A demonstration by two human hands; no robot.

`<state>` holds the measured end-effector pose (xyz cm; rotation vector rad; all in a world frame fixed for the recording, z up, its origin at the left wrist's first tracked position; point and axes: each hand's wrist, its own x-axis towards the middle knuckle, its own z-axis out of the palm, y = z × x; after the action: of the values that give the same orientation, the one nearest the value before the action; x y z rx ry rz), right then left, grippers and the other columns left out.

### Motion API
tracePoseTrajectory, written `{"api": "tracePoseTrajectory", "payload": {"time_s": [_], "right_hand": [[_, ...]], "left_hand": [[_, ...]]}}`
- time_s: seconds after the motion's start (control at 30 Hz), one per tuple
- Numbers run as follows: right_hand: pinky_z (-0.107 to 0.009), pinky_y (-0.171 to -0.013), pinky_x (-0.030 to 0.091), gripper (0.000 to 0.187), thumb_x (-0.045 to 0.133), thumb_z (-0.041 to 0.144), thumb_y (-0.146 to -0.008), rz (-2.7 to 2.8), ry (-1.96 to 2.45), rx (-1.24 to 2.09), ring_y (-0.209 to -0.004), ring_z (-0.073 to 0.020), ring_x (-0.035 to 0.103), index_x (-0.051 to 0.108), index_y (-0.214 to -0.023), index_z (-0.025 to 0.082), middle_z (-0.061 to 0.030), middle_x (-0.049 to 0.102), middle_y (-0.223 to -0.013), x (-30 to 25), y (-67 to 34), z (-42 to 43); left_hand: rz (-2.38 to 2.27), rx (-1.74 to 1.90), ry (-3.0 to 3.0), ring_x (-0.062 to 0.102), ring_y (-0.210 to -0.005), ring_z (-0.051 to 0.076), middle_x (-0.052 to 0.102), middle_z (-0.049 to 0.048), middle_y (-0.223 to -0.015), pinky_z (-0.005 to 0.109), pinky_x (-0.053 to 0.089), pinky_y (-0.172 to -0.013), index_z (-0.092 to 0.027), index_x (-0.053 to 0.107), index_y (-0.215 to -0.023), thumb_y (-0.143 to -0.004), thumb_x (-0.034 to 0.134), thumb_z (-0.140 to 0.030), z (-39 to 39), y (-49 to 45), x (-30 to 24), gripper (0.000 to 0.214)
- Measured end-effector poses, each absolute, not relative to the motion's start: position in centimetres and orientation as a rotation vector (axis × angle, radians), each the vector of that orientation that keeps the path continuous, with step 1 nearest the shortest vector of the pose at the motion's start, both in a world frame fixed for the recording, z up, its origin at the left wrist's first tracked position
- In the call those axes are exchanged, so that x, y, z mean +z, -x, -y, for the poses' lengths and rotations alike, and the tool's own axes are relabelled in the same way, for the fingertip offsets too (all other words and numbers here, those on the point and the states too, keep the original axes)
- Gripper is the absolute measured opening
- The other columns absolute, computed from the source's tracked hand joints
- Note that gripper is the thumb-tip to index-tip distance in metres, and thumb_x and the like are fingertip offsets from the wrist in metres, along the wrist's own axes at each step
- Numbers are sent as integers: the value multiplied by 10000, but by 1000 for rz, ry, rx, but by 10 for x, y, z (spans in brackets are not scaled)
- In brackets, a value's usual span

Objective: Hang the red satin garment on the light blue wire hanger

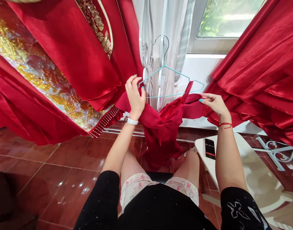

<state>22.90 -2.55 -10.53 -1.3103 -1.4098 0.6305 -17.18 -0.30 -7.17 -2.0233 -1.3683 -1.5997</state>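
A red dress [163, 127] with a gathered bodice hangs in front of me from a thin light-blue hanger [174, 71]. Its right strap [188, 92] loops over the hanger's right shoulder. My left hand [136, 97] is closed at the hanger's left end, where a bit of red strap shows between finger and thumb; the exact grip is partly hidden. Out to the right, my right hand [215, 103] pinches the dress's off-shoulder sleeve band [193, 110] between thumb and fingers, holding it stretched sideways.
Red garments [93, 64] with gold embroidery hang at left, and more red satin [261, 70] at right. A white scrollwork rack [146, 41] stands behind the hanger, by a window [227, 19]. A phone [210, 148] showing a timer lies on a white stool [239, 159].
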Motion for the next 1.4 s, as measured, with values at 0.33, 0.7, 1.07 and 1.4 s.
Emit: {"api": "tracePoseTrajectory", "payload": {"time_s": [0.33,0.7,1.07,1.4], "right_hand": [[-345,-791,641,143,881,283,-661,1132,1201,572,-846,-231,767,807,-771,228,-19,803,-843,-103,-214,33],[-434,-889,631,159,832,368,-740,1073,1214,159,-879,-262,759,779,-776,223,-25,785,-834,-81,-227,8],[-481,-941,623,301,889,498,-733,1571,1272,285,-1028,-343,741,801,-821,224,-77,787,-907,-7,-169,8],[-351,-902,598,231,816,439,-829,1684,1323,474,-991,-236,719,777,-916,228,-31,780,-948,-16,-171,12]], "left_hand": [[960,-830,2605,571,-1339,333,706,153,-1276,582,289,-1258,-192,724,-1269,-989,559,-206,-16,9,-17,326],[1089,-935,2699,594,-1186,303,754,105,-1086,514,345,-1114,-217,780,-1038,-1012,551,-194,-17,7,-19,232],[1197,-861,2676,582,-1210,309,756,75,-1054,501,349,-1148,-211,702,-918,-1017,570,-166,-36,-7,-21,171],[1220,-873,2684,583,-1173,288,745,76,-1071,506,380,-1135,-211,653,-897,-1025,544,-161,-30,-8,-17,176]]}}
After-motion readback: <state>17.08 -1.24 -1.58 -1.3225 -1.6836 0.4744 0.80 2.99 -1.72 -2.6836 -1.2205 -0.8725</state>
